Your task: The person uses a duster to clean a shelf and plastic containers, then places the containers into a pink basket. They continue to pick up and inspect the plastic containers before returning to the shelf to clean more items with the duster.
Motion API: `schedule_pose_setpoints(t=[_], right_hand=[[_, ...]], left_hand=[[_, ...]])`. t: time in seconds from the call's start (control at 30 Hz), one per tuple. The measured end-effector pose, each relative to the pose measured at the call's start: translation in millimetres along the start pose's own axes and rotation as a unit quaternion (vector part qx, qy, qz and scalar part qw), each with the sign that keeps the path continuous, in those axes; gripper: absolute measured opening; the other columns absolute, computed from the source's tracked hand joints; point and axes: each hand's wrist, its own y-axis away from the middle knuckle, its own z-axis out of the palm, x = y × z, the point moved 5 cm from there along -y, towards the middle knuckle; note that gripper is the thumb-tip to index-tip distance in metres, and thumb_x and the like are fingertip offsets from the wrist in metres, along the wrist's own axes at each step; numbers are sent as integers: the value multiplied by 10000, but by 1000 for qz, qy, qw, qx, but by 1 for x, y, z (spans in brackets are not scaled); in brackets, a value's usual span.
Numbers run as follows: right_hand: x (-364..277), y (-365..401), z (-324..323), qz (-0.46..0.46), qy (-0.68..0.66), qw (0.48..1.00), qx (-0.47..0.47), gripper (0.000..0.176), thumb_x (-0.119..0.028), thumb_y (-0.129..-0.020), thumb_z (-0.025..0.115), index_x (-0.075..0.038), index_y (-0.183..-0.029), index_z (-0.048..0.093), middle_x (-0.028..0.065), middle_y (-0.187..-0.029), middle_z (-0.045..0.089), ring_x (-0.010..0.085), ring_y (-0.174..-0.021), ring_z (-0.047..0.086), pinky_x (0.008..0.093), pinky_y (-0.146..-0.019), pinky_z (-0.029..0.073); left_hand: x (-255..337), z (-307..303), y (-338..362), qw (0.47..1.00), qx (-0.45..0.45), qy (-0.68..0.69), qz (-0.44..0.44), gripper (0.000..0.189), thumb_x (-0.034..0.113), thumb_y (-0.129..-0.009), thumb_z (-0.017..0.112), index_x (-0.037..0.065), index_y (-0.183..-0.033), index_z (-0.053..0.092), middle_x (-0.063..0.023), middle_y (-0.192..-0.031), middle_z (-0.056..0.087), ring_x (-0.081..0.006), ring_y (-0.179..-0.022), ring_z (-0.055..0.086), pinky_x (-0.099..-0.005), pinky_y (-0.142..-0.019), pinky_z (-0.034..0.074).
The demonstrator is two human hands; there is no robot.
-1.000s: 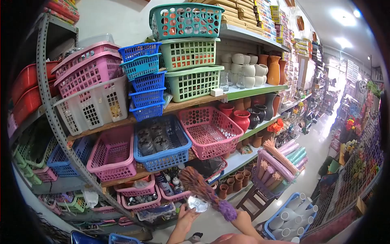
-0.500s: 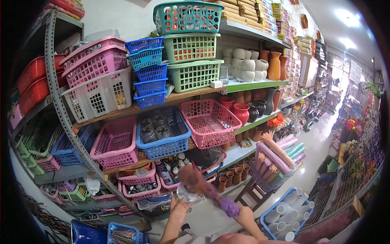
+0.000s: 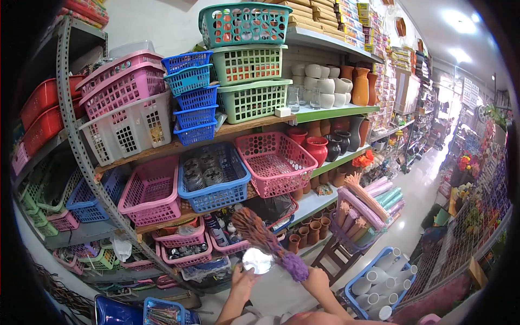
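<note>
Raised left hand holds disc; right hand seemingly grips duster.

The left grip and right grip are bare, fingers slim, and both forearms run bare down to the view's lower edge, where blur hides any clothing.

No wording you can read here
You can see print on the boxes stacked along the top shelf, on the white signs hanging far down the aisle, and on the bottles low on the rack, yet all of it is too small and blurred for you to make out any letter, brand or number
</note>
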Motion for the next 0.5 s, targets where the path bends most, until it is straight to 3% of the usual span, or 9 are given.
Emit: schedule_pose_setpoints(t=[0.1, 0.17, 0.23, 0.3, 0.33, 0.37, 0.43, 0.47, 0.5], right_hand=[[12, 2, 22, -51, 7, 998, -44, 299, -380, -742, 660, -87, -802, 678, 192, -691, 632, 378, -677, 627, 477, -634, 508], [8, 6, 26, -78, -18, 992, -101, 303, -370, -743, 670, -75, -813, 681, 203, -714, 630, 392, -689, 621, 454, -626, 499], [10, -1, 11, -36, -29, 997, -57, 314, -359, -736, 683, -59, -828, 682, 212, -724, 631, 400, -694, 615, 443, -621, 500], [32, -12, 4, 84, -72, 993, 33, 363, -386, -737, 691, -37, -836, 678, 213, -697, 628, 354, -676, 644, 415, -622, 502], [34, -18, 4, 78, -71, 994, 33, 363, -386, -737, 691, -37, -836, 678, 213, -697, 628, 354, -676, 644, 415, -622, 502], [41, -24, 11, 121, -217, 969, -2, 323, -336, -747, 712, -33, -852, 666, 183, -753, 648, 307, -689, 645, 401, -624, 504], [42, -31, 28, 197, -489, 846, -78, 263, -235, -767, 753, -26, -884, 643, 124, -864, 687, 211, -716, 647, 371, -628, 509], [23, -32, 20, 202, -602, 763, -121, 264, -160, -799, 739, -23, -971, 593, 120, -1055, 659, 195, -793, 631, 362, -683, 526], [8, -37, 7, 201, -603, 762, -124, 264, -160, -799, 739, -23, -971, 593, 120, -1055, 659, 195, -793, 631, 362, -683, 526]], left_hand=[[-28, -30, -23, 993, -109, 52, 11, 337, 43, -891, 564, 89, -1173, 385, -113, -1132, 557, -265, -1020, 603, -436, -889, 504], [-10, -11, -17, 981, -105, 164, -6, 366, 56, -891, 582, 96, -1191, 375, -103, -1127, 563, -246, -984, 608, -416, -862, 511], [10, 8, -4, 999, -30, 13, 5, 343, 31, -854, 622, 113, -1108, 406, -78, -1042, 574, -223, -1030, 583, -382, -861, 506], [12, 9, -3, 1000, -22, 9, 5, 364, 9, -833, 646, 114, -1081, 400, -74, -1034, 583, -193, -989, 593, -349, -835, 501], [13, 10, -3, 997, -35, -62, 26, 391, -2, -818, 662, 112, -1080, 396, -71, -1019, 591, -180, -975, 595, -339, -837, 494], [14, 11, -4, 989, -47, -133, 48, 418, -12, -802, 679, 111, -1079, 391, -68, -1004, 599, -168, -961, 598, -329, -839, 488], [17, 15, -4, 978, -75, -179, 80, 417, -42, -780, 683, 92, -1068, 413, -67, -989, 614, -158, -955, 596, -298, -848, 471], [24, 29, 0, 939, -106, -286, 159, 371, -32, -782, 675, 83, -1044, 440, -65, -987, 613, -154, -946, 597, -293, -847, 470], [32, 41, 6, 881, -135, -389, 232, 324, -22, -784, 667, 74, -1019, 466, -62, -985, 613, -150, -937, 598, -289, -847, 469]])
